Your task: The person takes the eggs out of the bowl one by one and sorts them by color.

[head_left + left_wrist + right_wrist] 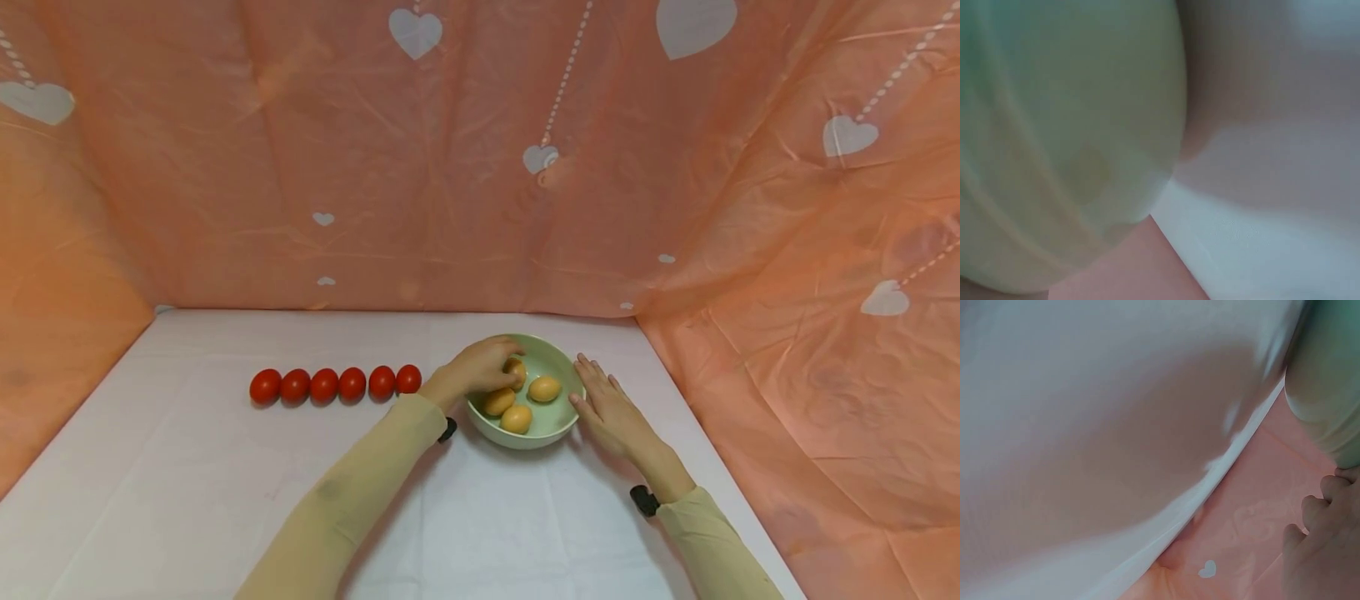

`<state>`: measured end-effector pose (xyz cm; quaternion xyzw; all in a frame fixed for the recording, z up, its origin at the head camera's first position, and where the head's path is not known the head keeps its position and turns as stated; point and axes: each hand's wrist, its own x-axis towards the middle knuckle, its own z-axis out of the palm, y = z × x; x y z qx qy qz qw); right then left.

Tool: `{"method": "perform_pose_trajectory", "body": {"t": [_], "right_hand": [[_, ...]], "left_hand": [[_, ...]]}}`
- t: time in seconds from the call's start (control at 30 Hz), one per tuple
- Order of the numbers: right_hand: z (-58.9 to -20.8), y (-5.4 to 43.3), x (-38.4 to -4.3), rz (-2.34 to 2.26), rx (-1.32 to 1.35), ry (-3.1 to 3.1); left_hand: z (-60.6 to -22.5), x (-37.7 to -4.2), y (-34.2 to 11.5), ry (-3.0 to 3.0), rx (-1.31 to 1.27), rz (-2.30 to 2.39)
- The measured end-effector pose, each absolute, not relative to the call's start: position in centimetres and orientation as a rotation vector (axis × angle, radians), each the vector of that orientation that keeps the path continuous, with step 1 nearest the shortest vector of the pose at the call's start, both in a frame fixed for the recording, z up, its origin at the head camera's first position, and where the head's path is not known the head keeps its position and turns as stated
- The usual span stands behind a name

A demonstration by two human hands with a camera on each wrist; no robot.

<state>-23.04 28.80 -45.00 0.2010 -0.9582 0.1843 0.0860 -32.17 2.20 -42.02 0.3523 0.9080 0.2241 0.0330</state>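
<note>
A pale green bowl point(555, 421) stands on the white tabletop, its outer wall point(1097, 94) filling much of the left wrist view. Inside it lie several yellow egg-shaped things, among them one at the right point(544, 389) and one at the front point(517, 419). My left hand point(480, 367) reaches over the bowl's left rim, with thumb and fingers around a yellow egg-shaped thing point(516, 372). Against the bowl's right side, my right hand point(611, 412) rests with straight fingers. Its knuckles point(1316, 540) show beside the bowl in the right wrist view.
Left of the bowl, several red egg-shaped things point(324, 387) form a row, the rightmost close to my left wrist. White cloth covers the table point(187, 492). Orange-pink sheets point(450, 208) with pale hearts hang behind and at both sides.
</note>
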Motion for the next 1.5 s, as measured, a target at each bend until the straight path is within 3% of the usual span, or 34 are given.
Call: {"method": "perform_pose_trajectory", "body": {"t": [1.5], "right_hand": [[-45.1,28.82,-23.12,0.542,0.589,-2.875]], "left_hand": [[-41.99,-31.63,2.54,2.801,1.097,0.636]]}}
